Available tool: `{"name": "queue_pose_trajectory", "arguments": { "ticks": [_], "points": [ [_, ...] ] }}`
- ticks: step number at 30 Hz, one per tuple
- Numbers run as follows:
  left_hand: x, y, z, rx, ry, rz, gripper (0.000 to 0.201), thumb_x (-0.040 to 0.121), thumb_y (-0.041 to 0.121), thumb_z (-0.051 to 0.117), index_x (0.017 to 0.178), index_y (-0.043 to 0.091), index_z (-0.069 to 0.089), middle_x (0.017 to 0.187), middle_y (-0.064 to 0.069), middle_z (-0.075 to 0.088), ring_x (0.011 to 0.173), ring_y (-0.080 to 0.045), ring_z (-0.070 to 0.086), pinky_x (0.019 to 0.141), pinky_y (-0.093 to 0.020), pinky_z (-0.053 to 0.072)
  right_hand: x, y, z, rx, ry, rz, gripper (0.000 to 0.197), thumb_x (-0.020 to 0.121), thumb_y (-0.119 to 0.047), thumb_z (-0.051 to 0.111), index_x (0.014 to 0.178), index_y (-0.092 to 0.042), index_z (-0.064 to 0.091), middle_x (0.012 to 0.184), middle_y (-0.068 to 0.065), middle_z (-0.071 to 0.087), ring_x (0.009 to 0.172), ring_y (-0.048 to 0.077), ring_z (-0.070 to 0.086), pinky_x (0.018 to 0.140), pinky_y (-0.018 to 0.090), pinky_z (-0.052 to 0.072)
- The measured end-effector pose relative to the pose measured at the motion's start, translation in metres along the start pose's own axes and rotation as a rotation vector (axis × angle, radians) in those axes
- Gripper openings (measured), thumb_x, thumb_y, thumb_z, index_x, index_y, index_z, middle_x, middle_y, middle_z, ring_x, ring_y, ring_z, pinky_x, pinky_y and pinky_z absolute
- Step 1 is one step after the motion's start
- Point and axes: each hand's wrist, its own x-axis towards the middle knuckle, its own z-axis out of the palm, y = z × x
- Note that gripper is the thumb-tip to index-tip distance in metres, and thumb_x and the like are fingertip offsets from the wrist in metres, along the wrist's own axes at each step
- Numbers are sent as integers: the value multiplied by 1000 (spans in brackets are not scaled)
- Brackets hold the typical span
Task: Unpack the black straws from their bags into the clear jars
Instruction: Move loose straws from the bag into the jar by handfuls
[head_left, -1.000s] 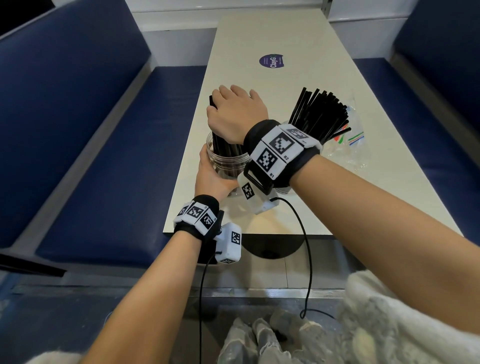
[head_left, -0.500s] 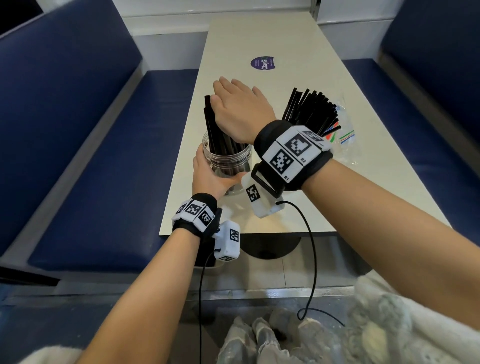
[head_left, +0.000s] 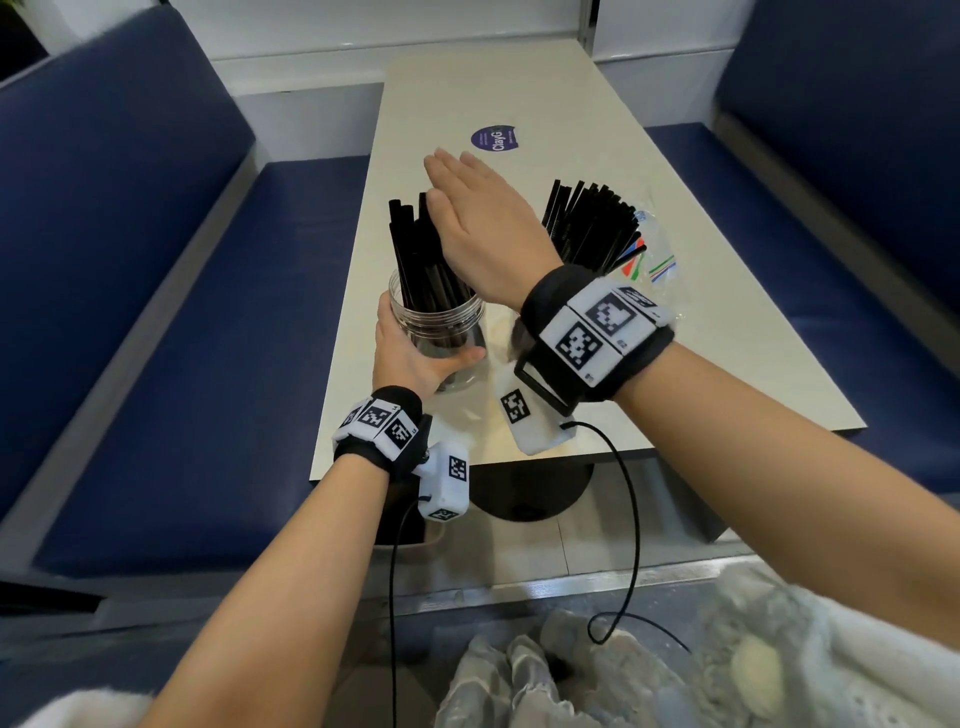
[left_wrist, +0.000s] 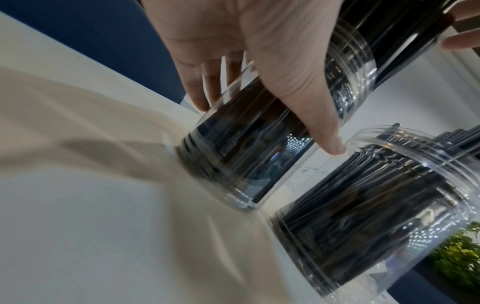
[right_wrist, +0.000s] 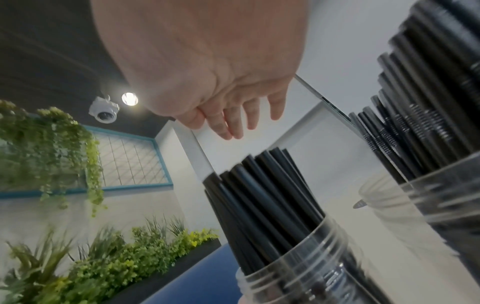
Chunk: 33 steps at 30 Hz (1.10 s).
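Observation:
A clear jar (head_left: 441, 325) stands near the table's left front edge, with a bunch of black straws (head_left: 415, 254) upright in it. My left hand (head_left: 415, 358) grips this jar (left_wrist: 246, 148) round its body, thumb on the near side. My right hand (head_left: 441, 176) hovers flat over the straw tops, fingers straight and holding nothing; in the right wrist view it (right_wrist: 233, 125) is apart from the straws (right_wrist: 262, 195). A second jar (left_wrist: 363, 216) full of black straws (head_left: 587, 228) stands to the right, largely behind my right wrist in the head view.
An empty clear plastic bag (head_left: 657, 260) with coloured print lies right of the second jar. A purple sticker (head_left: 496, 139) marks the beige table (head_left: 701, 364) further back. Blue bench seats (head_left: 218, 338) run along both sides.
My right hand has lifted off the straw tops and its fingers have straightened out flat. The left hand has kept its grip on the jar.

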Motion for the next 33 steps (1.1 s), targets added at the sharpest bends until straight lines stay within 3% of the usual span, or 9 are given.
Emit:
{"name": "queue_pose_trajectory", "arguments": {
  "ticks": [5, 9, 14, 17, 20, 24, 28, 30, 33],
  "points": [
    [-5, 3, -2, -3, -6, 5, 100, 54, 25, 90, 135, 15, 32, 129, 1, 54, 111, -10, 49, 91, -20, 36, -45, 14, -10, 55, 145, -2, 34, 93, -18, 40, 123, -6, 50, 125, 10, 53, 115, 25, 50, 98, 39, 40],
    [-7, 4, -3, 36, -6, -26, 90, 58, 26, 88, 132, 16, 37, 127, 0, 56, 106, -7, 48, 90, -20, 36, -84, 32, -2, 51, 161, 28, 21, 92, -18, 46, 104, -5, 58, 105, 9, 55, 92, 22, 55, 80, 34, 46],
    [-19, 25, -9, 264, -77, -149, 94, 65, 35, 83, 135, 3, 30, 138, -16, 45, 126, -28, 44, 100, -35, 38, -128, 56, -2, 31, 66, 58, 12, 89, -16, 49, 88, -9, 59, 83, -4, 45, 75, 19, 50, 66, 36, 44],
    [-43, 49, -24, 543, -185, -244, 63, 79, 45, 68, 120, 2, 49, 121, -17, 52, 106, -29, 52, 88, -36, 42, -156, 81, -8, 35, 11, 108, 16, 87, -21, 47, 84, -12, 59, 75, -5, 48, 70, 20, 51, 64, 40, 47],
    [-74, 78, -29, 629, -197, -96, 34, 85, 45, 60, 74, 13, 54, 82, -7, 61, 77, -23, 52, 71, -35, 42, -181, 109, -21, 62, 30, 200, 19, 83, -27, 44, 81, -17, 60, 71, -5, 54, 68, 20, 54, 64, 40, 49],
    [-107, 114, 9, 438, -330, 160, 27, 87, 35, 60, 66, 21, 51, 62, 7, 51, 60, -7, 46, 55, -17, 35, -197, 149, -46, 95, 133, 301, 12, 87, -13, 53, 80, -16, 62, 75, 2, 63, 67, 22, 55, 60, 27, 38],
    [-117, 131, 86, 294, -420, 372, 3, 89, 21, 57, 88, 19, 55, 81, 6, 53, 74, -9, 51, 65, -9, 37, -175, 186, -76, 119, 286, 333, 10, 87, -8, 53, 91, -10, 62, 81, 5, 61, 69, 13, 49, 59, 10, 35],
    [-116, 136, 126, 291, -451, 426, 20, 91, 17, 54, 111, 13, 53, 107, -1, 52, 101, -15, 51, 81, -12, 37, -151, 205, -91, 114, 321, 304, 17, 87, -11, 53, 103, -8, 59, 88, 7, 57, 75, 12, 48, 64, 14, 33],
    [-106, 142, 175, 411, -443, 435, 49, 92, 18, 49, 138, 8, 34, 144, -10, 32, 135, -24, 27, 109, -27, 20, -105, 231, -107, 77, 278, 236, 40, 84, -30, 50, 120, -13, 52, 108, 12, 55, 93, 17, 50, 83, 31, 42]
  ]
}}
